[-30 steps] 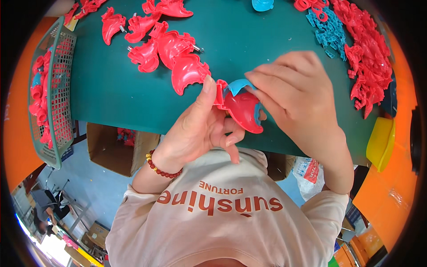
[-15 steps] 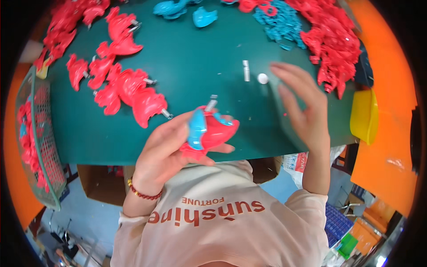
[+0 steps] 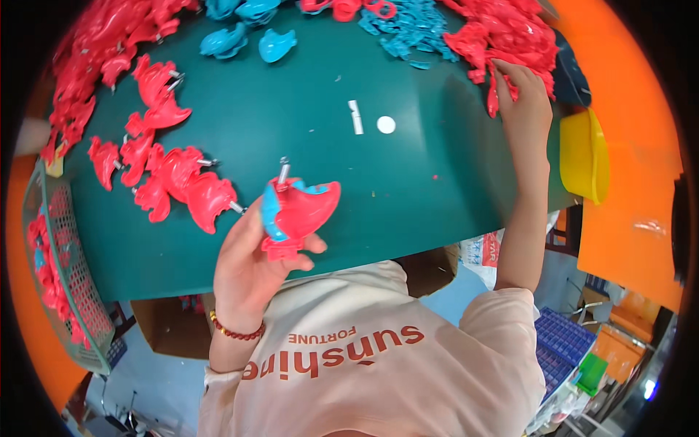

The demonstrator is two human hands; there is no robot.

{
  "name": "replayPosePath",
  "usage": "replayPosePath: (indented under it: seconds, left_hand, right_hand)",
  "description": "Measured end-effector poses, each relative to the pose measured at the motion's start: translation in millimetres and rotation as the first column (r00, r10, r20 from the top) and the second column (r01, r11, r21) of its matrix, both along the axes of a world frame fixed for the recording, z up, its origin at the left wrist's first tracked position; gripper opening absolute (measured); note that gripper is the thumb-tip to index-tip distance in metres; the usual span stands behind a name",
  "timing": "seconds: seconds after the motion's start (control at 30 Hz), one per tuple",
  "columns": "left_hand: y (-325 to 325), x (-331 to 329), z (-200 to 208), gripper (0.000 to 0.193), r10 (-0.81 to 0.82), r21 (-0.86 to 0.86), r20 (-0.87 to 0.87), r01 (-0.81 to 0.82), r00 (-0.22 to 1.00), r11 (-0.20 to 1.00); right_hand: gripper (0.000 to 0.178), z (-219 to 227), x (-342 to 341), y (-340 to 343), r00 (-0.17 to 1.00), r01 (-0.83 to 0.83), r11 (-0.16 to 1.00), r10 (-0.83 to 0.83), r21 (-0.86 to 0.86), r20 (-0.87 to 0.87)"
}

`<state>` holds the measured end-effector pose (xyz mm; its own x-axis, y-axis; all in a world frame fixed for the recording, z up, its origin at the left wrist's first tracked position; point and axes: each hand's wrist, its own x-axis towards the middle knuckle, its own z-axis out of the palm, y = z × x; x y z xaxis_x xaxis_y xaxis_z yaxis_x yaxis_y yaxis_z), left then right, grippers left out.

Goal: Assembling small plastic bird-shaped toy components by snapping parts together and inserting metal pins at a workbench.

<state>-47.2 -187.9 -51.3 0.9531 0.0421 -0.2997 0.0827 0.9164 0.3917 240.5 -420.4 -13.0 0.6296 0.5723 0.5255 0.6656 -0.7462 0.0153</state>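
Note:
My left hand is closed around a red and blue plastic toy part above the table's near edge. This part is curved, with a pointed red tip, blue trim and a thin metal stem standing up from it. At the far right my right hand reaches to a heap of red plastic parts. Its fingertips are pinched on a red plastic piece at the heap's near edge; the fingers partly cover it.
Red parts with metal stems lie on the green table at left. Blue shells and a small blue parts pile are at the back. A white strip, a white disc, a green basket and a yellow container show.
My right hand has moved away and to the right, from over the table to the red heap, and pinches a piece there. The view has shifted; my left hand still holds its toy part.

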Motion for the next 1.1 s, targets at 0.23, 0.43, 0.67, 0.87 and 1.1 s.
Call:
replayPosePath:
  seconds: [0.23,0.43,0.67,0.87,1.1]
  left_hand:
    - [1.0,1.4,-2.4,0.045,0.085,-0.169,0.013,-0.082,0.996,0.982]
    - [0.8,5.1,0.4,0.046,0.046,-0.157,0.012,-0.044,0.999,0.987]
    - [0.3,1.4,-2.3,0.047,0.068,-0.136,0.023,-0.064,0.997,0.989]
    - [-1.2,-0.9,5.4,0.045,0.067,-0.171,-0.029,-0.071,0.997,0.983]
    - [-9.6,6.6,13.3,0.055,0.045,-0.440,0.121,0.012,0.992,0.898]
  right_hand:
    - [0.020,-2.2,15.1,-9.7,0.998,-0.053,0.981,0.044,-0.186,-0.050]
    - [0.030,-6.2,45.9,4.3,1.000,0.027,0.989,-0.027,-0.143,0.006]
    - [0.029,-12.2,42.5,6.7,0.979,0.154,0.988,-0.156,-0.025,-0.132]
    - [0.023,10.4,4.4,7.3,0.961,0.197,0.910,-0.106,0.365,-0.254]
    - [0.035,8.3,-113.2,52.4,0.659,-0.731,0.661,0.749,0.173,-0.077]
